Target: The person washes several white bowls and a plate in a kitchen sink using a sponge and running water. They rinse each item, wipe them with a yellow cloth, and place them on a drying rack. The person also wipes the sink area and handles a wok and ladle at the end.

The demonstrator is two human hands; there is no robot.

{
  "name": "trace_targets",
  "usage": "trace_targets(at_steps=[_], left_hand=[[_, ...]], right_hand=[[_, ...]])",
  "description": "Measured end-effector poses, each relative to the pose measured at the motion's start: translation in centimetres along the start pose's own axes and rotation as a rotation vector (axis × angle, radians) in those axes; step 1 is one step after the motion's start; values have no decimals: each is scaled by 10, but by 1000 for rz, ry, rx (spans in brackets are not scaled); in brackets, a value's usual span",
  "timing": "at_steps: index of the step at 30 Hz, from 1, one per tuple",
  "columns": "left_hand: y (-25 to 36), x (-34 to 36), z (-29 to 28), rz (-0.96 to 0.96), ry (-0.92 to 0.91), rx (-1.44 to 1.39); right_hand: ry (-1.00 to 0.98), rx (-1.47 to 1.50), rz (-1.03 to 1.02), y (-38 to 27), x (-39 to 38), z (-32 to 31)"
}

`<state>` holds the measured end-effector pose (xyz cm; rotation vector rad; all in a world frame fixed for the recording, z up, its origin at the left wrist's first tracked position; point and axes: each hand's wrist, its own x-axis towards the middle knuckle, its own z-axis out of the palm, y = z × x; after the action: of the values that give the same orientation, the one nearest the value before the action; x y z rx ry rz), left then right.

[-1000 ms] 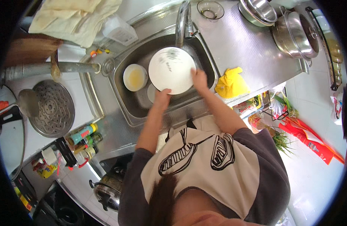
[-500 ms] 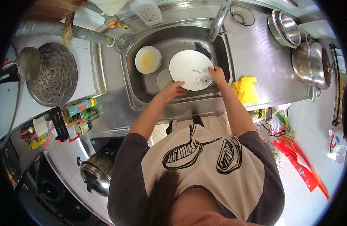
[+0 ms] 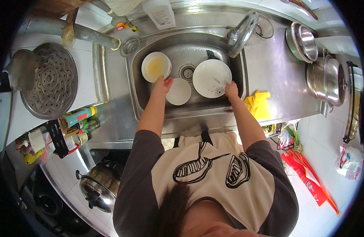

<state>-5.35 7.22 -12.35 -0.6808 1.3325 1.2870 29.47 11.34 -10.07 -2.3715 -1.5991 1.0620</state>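
My right hand (image 3: 231, 90) is closed on the right edge of a white plate (image 3: 209, 77) with a grey floral print, low in the right part of the sink. My left hand (image 3: 163, 84) is at the near right rim of a white bowl (image 3: 148, 65) holding some yellowish liquid. Its thumb stands apart from the fingers; whether the fingertips touch the bowl is hard to make out. Just right of that hand, a smaller white dish (image 3: 179, 93) lies on the sink bottom.
The steel sink (image 3: 133, 93) has a drain (image 3: 187, 72) and a dark scouring pad (image 3: 210, 54). A faucet (image 3: 245, 31) rises at its far right corner. A yellow cloth (image 3: 257, 104) and stacked metal bowls (image 3: 304, 41) sit on the right counter; a perforated steamer plate (image 3: 51, 81) is at left.
The plate has moved right and lower in the sink, uncovering the drain and small dish. My left hand has let go of it and moved left to the bowl. The faucet looks turned.
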Motion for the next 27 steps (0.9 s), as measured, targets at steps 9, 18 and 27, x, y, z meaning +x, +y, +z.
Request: trace_targets(at_steps=[9, 18, 27], left_hand=[[5, -14, -8, 171, 77, 11], [-8, -111, -1, 381, -166, 415], [-42, -154, 15, 352, -440, 538]], right_hand=[[-100, 229, 119, 34, 36, 33], [156, 439, -714, -131, -77, -22], [65, -560, -1534, -116, -84, -28]])
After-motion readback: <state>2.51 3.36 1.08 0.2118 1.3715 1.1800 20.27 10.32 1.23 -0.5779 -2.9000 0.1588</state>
